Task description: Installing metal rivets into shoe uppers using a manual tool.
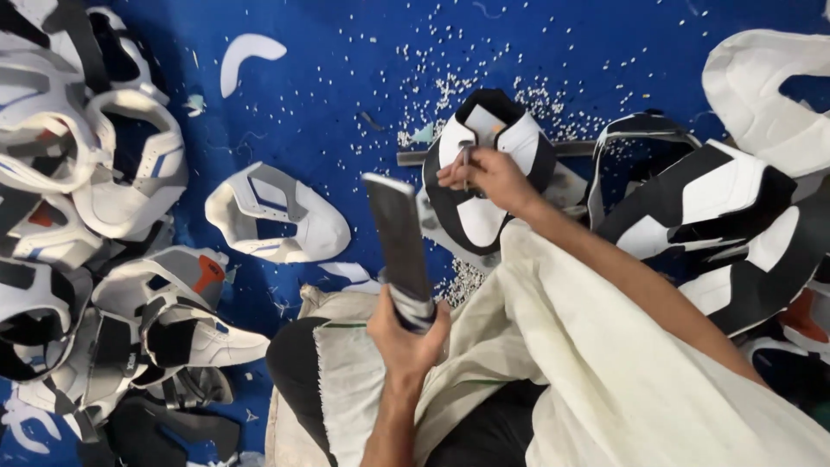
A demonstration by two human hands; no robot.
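Shoe upper (484, 186) | blue floor (346, 78) | white punch-outs (467, 78) scattered | uppers piled around

Light is bright and even across the frame, seemingly from overhead, with no hard glare. The saturated blue floor covering (346, 78) reads clearly, and the scattered white punched specks (450, 86) at upper centre stay fairly crisp. Shadows are soft and short. The flat grey metal bar (399, 242) at centre is slightly motion-blurred. The pale cream cloth (622, 372) at lower right is near overexposed, with little texture. Wide-angle distortion bends the white shoe upper pieces (86, 156) at the left edge, where detail softens.
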